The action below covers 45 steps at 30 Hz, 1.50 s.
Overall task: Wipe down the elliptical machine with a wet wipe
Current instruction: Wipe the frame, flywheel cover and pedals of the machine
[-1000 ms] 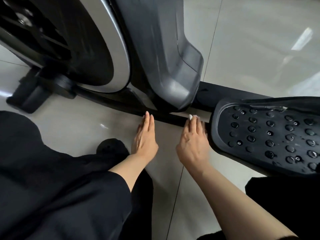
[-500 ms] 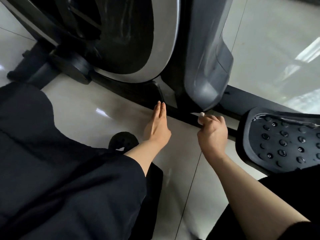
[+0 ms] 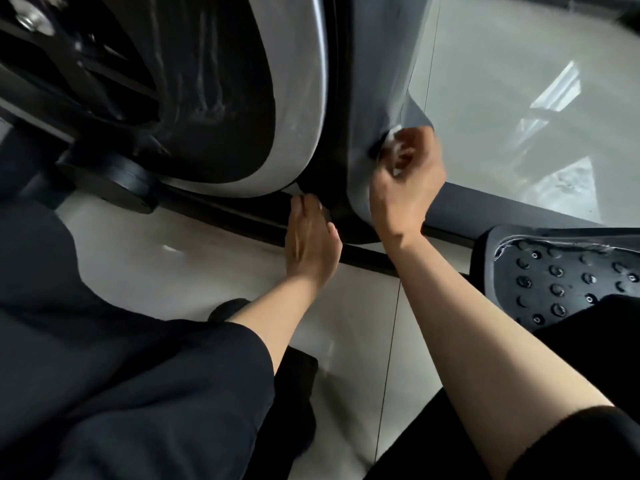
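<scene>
**Wet wipe pressed to the grey shroud**

The right hand (image 3: 403, 178) curls its fingers round a white wet wipe (image 3: 393, 138) and holds it against the lower edge of the elliptical machine's grey shroud (image 3: 374, 81). The left hand (image 3: 311, 237), fingers straight and together, rests on the black base rail (image 3: 239, 220) below the flywheel (image 3: 221, 98). A studded black pedal (image 3: 561, 278) sits near the floor's right edge. No readable writing shows.
</scene>
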Tool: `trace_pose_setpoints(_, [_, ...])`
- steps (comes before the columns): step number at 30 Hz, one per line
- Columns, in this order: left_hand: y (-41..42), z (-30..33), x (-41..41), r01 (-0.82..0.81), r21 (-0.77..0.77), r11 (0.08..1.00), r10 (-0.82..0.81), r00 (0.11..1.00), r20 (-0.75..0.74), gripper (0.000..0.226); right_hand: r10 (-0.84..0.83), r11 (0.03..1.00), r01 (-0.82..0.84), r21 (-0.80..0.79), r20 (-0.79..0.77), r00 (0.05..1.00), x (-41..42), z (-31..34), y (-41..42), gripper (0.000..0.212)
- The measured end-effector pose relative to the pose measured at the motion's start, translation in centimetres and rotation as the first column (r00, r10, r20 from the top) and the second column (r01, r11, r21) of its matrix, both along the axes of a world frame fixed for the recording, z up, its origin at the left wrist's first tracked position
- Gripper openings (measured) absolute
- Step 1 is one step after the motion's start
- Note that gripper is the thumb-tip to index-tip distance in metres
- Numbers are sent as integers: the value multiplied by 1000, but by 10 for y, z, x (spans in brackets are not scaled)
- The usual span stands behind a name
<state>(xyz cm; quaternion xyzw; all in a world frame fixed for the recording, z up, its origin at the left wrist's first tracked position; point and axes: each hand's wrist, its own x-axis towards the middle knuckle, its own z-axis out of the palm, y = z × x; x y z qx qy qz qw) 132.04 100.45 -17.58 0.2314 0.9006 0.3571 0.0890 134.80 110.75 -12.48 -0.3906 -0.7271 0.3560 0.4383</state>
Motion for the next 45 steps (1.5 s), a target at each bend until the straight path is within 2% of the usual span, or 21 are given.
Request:
trace_pose_setpoints(2, [-1,2,2,9,10,1000,-9,1000,2,28,21,999,-21,31,-3,1000,4,-3,-9,12])
trace_pose_setpoints(4, [-5,6,0,32,2,999,-32,999,-28,27,52,996,-45,-72,95,994,16,-22,-21,14])
trace_pose_setpoints(6, [-8,13,-2,30,19,999,-29,997,-68,22,11,987,5,-160,100,995,15,-18,-25,14])
trace_pose_setpoints(9, [-6,29,-3,23,151,988,1,987,-158,13,-55,997,44,-69,-153,987,-4,27,-23,11])
trace_pose_setpoints(11, [-3,40,-3,61,235,970,-5,973,-230,7,2,1000,-5,-14,-219,976,-3,33,-25,8])
trace_pose_setpoints(12, [-2,45,-2,94,260,961,-24,965,-260,5,21,998,-30,-56,-154,988,4,23,-27,8])
trace_pose_setpoints(14, [-2,55,-2,137,283,949,-50,954,-295,8,68,963,-50,-265,60,996,17,1,-36,6])
trace_pose_setpoints(15, [-2,59,-2,139,293,946,-47,953,-300,8,73,950,-36,-311,108,991,21,-2,-39,5])
trace_pose_setpoints(16, [-1,63,-2,135,305,943,-39,953,-301,7,56,953,-31,-301,75,996,18,5,-38,6])
trace_pose_setpoints(19, [1,71,2,107,358,928,6,954,-301,5,3,990,-38,-132,-251,968,-1,60,-27,13])
trace_pose_setpoints(21, [1,75,2,100,391,915,24,954,-299,7,33,999,-45,-26,-352,936,-10,78,-22,14])
trace_pose_setpoints(23, [0,75,0,116,382,917,19,943,-331,7,-22,999,11,-36,-331,943,-13,65,-26,12])
trace_pose_setpoints(28, [2,75,2,98,351,931,34,936,-351,4,-75,943,19,-332,-159,984,0,24,-25,19])
trace_pose_setpoints(30, [5,75,5,75,363,929,48,947,-317,3,-129,964,67,-259,-229,965,-9,50,-21,12])
trace_pose_setpoints(32, [4,78,4,63,377,924,43,963,-266,4,-70,993,23,-116,-424,903,-18,88,-20,9])
trace_pose_setpoints(34, [3,82,3,32,329,944,51,969,-240,7,14,1000,-20,-6,-504,863,-21,102,-20,10])
trace_pose_setpoints(36, [5,87,4,-4,270,963,73,967,-245,12,15,999,-31,-27,-445,895,-15,83,-24,14])
trace_pose_setpoints(40, [13,78,14,-55,369,928,158,954,-254,10,-21,921,-45,-387,-164,986,10,10,-32,31])
trace_pose_setpoints(42, [16,71,20,-46,303,952,134,951,-277,9,-10,897,-18,-443,-61,998,12,4,-26,37])
trace_pose_setpoints(43, [17,65,21,-38,291,956,117,959,-259,11,-23,907,-13,-420,-81,996,8,12,-24,37])
trace_pose_setpoints(45, [16,57,22,-60,242,968,132,948,-291,21,-33,940,-50,-338,-234,972,1,30,-24,36])
